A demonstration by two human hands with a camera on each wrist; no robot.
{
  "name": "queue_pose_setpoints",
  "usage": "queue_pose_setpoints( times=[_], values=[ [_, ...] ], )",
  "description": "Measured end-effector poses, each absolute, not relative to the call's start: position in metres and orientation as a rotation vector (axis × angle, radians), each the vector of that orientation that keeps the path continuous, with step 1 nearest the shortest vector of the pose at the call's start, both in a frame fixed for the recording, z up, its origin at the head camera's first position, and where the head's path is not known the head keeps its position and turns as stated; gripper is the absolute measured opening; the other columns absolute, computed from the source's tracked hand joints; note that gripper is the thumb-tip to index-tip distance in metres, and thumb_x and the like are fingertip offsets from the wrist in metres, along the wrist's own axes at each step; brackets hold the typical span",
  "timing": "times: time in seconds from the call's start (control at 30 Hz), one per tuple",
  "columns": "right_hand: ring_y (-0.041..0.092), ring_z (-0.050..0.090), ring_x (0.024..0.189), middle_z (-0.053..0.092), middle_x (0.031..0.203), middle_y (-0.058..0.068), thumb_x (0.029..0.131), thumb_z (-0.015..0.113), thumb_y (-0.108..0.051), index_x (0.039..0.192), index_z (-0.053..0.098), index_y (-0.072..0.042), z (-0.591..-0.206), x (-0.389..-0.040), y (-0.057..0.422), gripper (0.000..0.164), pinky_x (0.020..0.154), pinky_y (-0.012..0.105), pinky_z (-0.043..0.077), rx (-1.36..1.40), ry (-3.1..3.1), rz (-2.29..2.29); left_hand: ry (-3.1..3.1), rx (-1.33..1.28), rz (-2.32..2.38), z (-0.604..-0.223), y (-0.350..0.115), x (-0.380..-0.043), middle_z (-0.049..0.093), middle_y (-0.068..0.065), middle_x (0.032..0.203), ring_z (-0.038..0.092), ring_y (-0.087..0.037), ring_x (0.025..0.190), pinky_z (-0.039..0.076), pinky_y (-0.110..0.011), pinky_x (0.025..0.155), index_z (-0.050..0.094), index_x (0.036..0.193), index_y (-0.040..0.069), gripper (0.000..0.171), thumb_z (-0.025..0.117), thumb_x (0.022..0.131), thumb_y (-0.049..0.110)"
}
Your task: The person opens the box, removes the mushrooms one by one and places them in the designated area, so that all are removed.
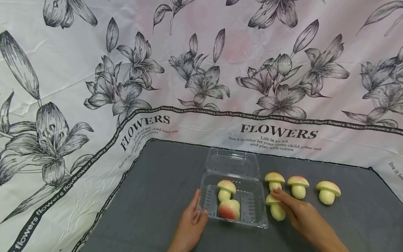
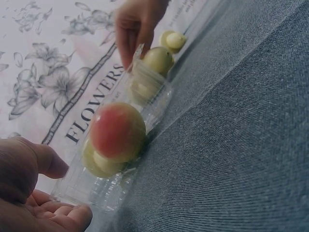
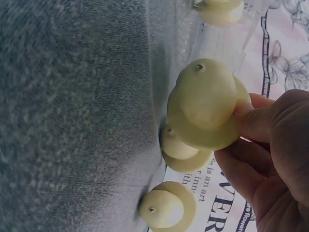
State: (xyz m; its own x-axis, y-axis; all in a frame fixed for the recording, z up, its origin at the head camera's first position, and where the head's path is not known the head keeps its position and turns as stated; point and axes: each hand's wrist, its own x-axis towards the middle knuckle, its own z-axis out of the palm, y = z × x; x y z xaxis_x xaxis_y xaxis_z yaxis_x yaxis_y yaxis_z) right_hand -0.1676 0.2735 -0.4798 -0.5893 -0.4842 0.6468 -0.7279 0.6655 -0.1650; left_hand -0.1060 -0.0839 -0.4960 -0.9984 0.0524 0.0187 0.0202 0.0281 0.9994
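Observation:
A clear plastic clamshell box (image 1: 264,210) lies with its lid folded back, and my left hand (image 1: 190,222) grips its left wall between thumb and fingers. Inside are two pale yellow toy mushrooms with red-blushed caps: one mushroom (image 1: 226,192) shows its stem, the nearer mushroom (image 1: 229,210) shows mostly its red cap. Just right of the box, my right hand (image 1: 299,211) pinches another mushroom (image 1: 277,211) by the cap, its stem pointing toward me. In the right wrist view the thumb presses the held mushroom (image 3: 207,96) and the other fingers curl behind the cap.
Three more mushrooms lie on the grey tabletop (image 1: 151,196) to the right: one mushroom (image 1: 274,180) behind the right hand, a second mushroom (image 1: 298,185) beside it, a third mushroom (image 1: 328,192) farthest right. A flower-printed cloth (image 1: 201,122) hangs behind and at the left.

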Motion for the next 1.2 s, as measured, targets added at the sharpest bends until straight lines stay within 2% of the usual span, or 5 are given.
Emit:
queue_pose_setpoints(
  times=[0.3,0.63,0.77,1.0,1.2],
  values=[
    [0.021,0.075,0.109,0.073,0.134,0.005,0.083,0.085,0.003,0.13,0.075,-0.021,-0.4801,-0.162,0.2724,0.054,0.08,0.022,0.059,0.863,-2.41,0.444,2.246,0.095,2.164,-0.4966,-0.0839,-0.105,0.019,-0.025,0.172,0.02,-0.041,0.156,0.03,-0.056,0.12,0.019,0.168,0.0,0.077,0.062,0.104,0.006],
    [-0.011,0.047,0.136,0.068,0.14,-0.001,0.082,0.084,0.004,0.131,0.075,-0.02,-0.4801,-0.1638,0.2733,0.056,0.107,0.001,0.035,0.893,-2.371,0.544,2.234,0.081,2.173,-0.4955,-0.0843,-0.106,0.018,-0.024,0.172,0.019,-0.041,0.157,0.029,-0.053,0.121,0.019,0.168,0.0,0.078,0.062,0.103,0.005],
    [-0.008,0.053,0.132,0.067,0.141,-0.005,0.081,0.086,0.001,0.131,0.075,-0.023,-0.4799,-0.1627,0.2735,0.056,0.102,0.003,0.042,0.876,-2.383,0.517,2.24,0.079,2.171,-0.4953,-0.0842,-0.1056,0.019,-0.024,0.172,0.02,-0.041,0.157,0.029,-0.053,0.121,0.02,0.168,0.0,0.077,0.062,0.103,0.004],
    [0.016,0.076,0.105,0.073,0.133,0.001,0.077,0.088,0.002,0.129,0.075,-0.023,-0.4787,-0.1616,0.2729,0.059,0.081,0.014,0.056,0.894,-2.393,0.471,2.245,0.089,2.165,-0.4946,-0.0845,-0.105,0.018,-0.024,0.172,0.02,-0.04,0.157,0.029,-0.053,0.12,0.019,0.168,0.0,0.077,0.062,0.104,0.006],
    [0.012,0.073,0.11,0.067,0.141,-0.008,0.082,0.087,-0.002,0.13,0.075,-0.023,-0.4795,-0.1613,0.2755,0.054,0.084,0.011,0.055,0.93,-2.378,0.497,2.238,0.09,2.167,-0.4938,-0.0848,-0.1048,0.018,-0.024,0.172,0.019,-0.04,0.157,0.03,-0.051,0.121,0.018,0.168,0.0,0.077,0.061,0.104,0.005]
  ],
)
